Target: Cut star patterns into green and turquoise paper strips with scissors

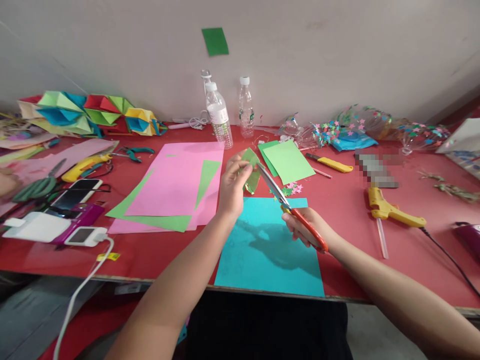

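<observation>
My left hand (232,187) pinches a small piece of green paper (251,159), which looks folded or partly cut. In my right hand (305,227) is a pair of scissors (275,189) with red handles, its fingers wrapped around the grip. The blade tips reach the right edge of the green paper; whether the blades are parted is hard to make out. Below both hands lies a sheet of blue paper (270,255) with their shadows on it. Small star-shaped cutouts (294,189) in pink and green lie just beyond its far edge.
Pink sheets (168,175) overlap green ones on the left. Green sheets (288,162), a yellow cutter (333,164) and a glue gun (390,207) lie to the right. Plastic bottles (246,107) stand by the wall. Phones, chargers and a white cable (80,287) are at left, near another person's hand (7,182).
</observation>
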Demonstrator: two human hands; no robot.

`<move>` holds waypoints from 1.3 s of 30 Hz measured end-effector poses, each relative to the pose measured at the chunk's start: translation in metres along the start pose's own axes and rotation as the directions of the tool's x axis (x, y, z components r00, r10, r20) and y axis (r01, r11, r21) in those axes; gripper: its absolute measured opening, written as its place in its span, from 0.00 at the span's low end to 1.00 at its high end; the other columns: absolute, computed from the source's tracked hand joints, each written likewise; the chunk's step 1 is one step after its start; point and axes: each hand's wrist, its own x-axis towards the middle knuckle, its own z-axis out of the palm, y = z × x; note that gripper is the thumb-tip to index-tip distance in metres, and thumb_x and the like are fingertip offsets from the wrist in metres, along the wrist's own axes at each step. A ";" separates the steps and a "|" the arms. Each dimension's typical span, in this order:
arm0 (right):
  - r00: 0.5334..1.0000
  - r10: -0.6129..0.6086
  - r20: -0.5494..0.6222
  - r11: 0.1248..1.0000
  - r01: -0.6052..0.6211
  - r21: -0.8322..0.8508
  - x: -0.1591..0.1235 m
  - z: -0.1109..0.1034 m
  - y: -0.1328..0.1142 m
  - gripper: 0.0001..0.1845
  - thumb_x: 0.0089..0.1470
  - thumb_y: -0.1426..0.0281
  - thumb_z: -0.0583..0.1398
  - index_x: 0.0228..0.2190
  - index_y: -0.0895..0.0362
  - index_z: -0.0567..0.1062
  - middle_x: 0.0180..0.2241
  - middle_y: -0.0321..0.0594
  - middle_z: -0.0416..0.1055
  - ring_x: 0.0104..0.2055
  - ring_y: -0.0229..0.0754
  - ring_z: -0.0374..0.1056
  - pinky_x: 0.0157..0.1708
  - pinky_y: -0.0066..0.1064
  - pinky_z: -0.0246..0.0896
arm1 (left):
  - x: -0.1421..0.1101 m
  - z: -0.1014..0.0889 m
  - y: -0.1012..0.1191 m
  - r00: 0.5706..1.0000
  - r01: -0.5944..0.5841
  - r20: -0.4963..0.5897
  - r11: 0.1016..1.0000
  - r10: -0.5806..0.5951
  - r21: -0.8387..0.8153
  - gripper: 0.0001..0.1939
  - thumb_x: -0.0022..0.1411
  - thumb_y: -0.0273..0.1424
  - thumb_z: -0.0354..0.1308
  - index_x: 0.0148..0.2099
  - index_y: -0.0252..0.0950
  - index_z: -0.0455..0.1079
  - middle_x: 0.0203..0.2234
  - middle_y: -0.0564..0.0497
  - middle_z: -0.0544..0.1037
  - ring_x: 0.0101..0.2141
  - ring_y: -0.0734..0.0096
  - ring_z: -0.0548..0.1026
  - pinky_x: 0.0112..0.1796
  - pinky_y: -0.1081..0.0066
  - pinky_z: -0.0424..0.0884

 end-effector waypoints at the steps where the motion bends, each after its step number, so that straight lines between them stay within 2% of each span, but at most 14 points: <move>1: 1.000 0.002 0.001 1.000 -0.002 -0.011 0.000 0.000 0.000 0.29 0.44 0.44 0.63 0.18 0.54 0.62 0.12 0.28 0.57 0.13 0.32 0.56 0.12 0.24 0.49 | 0.000 -0.001 0.002 1.000 -0.015 -0.001 1.000 0.015 0.019 0.07 0.63 0.36 0.59 0.32 0.43 0.72 0.48 0.50 0.72 0.54 0.64 0.68 0.57 0.60 0.62; 6: 0.999 -0.041 0.033 0.998 0.043 -0.050 -0.001 -0.003 0.002 0.28 0.48 0.44 0.60 0.19 0.54 0.63 0.10 0.26 0.54 0.13 0.31 0.55 0.18 0.26 0.59 | -0.001 -0.003 0.008 0.994 -0.105 0.012 0.986 0.104 0.130 0.10 0.63 0.32 0.57 0.28 0.41 0.68 0.53 0.50 0.72 0.55 0.62 0.68 0.53 0.60 0.66; 11: 0.994 -0.070 0.079 0.988 0.080 -0.132 -0.003 -0.008 0.000 0.28 0.50 0.43 0.57 0.21 0.55 0.65 0.15 0.31 0.61 0.13 0.31 0.56 0.14 0.24 0.52 | 0.003 -0.004 0.006 0.992 -0.112 -0.034 0.984 0.118 0.136 0.09 0.62 0.31 0.58 0.28 0.41 0.67 0.53 0.50 0.71 0.55 0.62 0.68 0.51 0.61 0.69; 17: 0.993 -0.064 0.104 0.987 0.078 -0.143 -0.003 -0.007 -0.001 0.28 0.49 0.42 0.56 0.21 0.55 0.64 0.13 0.29 0.58 0.13 0.31 0.56 0.17 0.26 0.56 | 0.004 -0.007 0.008 0.996 -0.088 0.003 0.990 0.088 0.112 0.10 0.61 0.30 0.57 0.26 0.40 0.66 0.55 0.50 0.71 0.54 0.61 0.68 0.47 0.62 0.70; 22: 0.994 -0.047 0.095 0.988 0.061 -0.144 -0.001 -0.007 0.001 0.28 0.50 0.43 0.56 0.22 0.55 0.66 0.16 0.31 0.62 0.14 0.31 0.56 0.15 0.25 0.53 | 0.003 -0.006 0.012 0.992 -0.109 0.073 0.983 0.099 0.147 0.10 0.60 0.29 0.56 0.25 0.40 0.67 0.54 0.50 0.72 0.53 0.61 0.70 0.47 0.62 0.70; 27: 0.993 -0.068 0.100 0.989 0.080 -0.128 0.000 -0.008 0.003 0.27 0.52 0.44 0.56 0.22 0.55 0.65 0.15 0.30 0.61 0.14 0.31 0.56 0.16 0.26 0.55 | 0.001 -0.005 0.012 0.987 -0.125 0.119 0.979 0.106 0.161 0.10 0.59 0.28 0.56 0.25 0.41 0.68 0.53 0.50 0.73 0.55 0.59 0.69 0.52 0.57 0.69; 35: 0.993 -0.062 0.099 0.987 0.076 -0.139 0.000 -0.009 0.004 0.27 0.53 0.44 0.56 0.22 0.55 0.65 0.14 0.29 0.59 0.14 0.31 0.57 0.17 0.26 0.56 | 0.003 -0.006 0.003 0.989 -0.091 0.127 0.991 0.079 0.096 0.09 0.58 0.29 0.56 0.25 0.41 0.68 0.56 0.52 0.72 0.53 0.60 0.72 0.39 0.64 0.76; 37: 0.994 -0.058 0.097 0.988 0.071 -0.140 -0.001 -0.009 0.003 0.28 0.52 0.43 0.55 0.22 0.55 0.65 0.14 0.29 0.59 0.14 0.32 0.57 0.16 0.26 0.55 | 0.003 -0.006 0.003 0.988 -0.089 0.135 0.991 0.075 0.103 0.09 0.58 0.29 0.56 0.26 0.41 0.68 0.56 0.52 0.72 0.53 0.60 0.72 0.39 0.63 0.77; 39: 0.995 -0.045 0.093 0.988 0.058 -0.141 -0.001 -0.009 0.003 0.28 0.52 0.43 0.56 0.22 0.55 0.65 0.13 0.29 0.58 0.14 0.32 0.57 0.16 0.26 0.55 | 0.002 -0.007 0.003 0.987 -0.099 0.140 0.988 0.082 0.118 0.09 0.59 0.29 0.56 0.25 0.41 0.68 0.56 0.52 0.72 0.54 0.60 0.71 0.42 0.61 0.76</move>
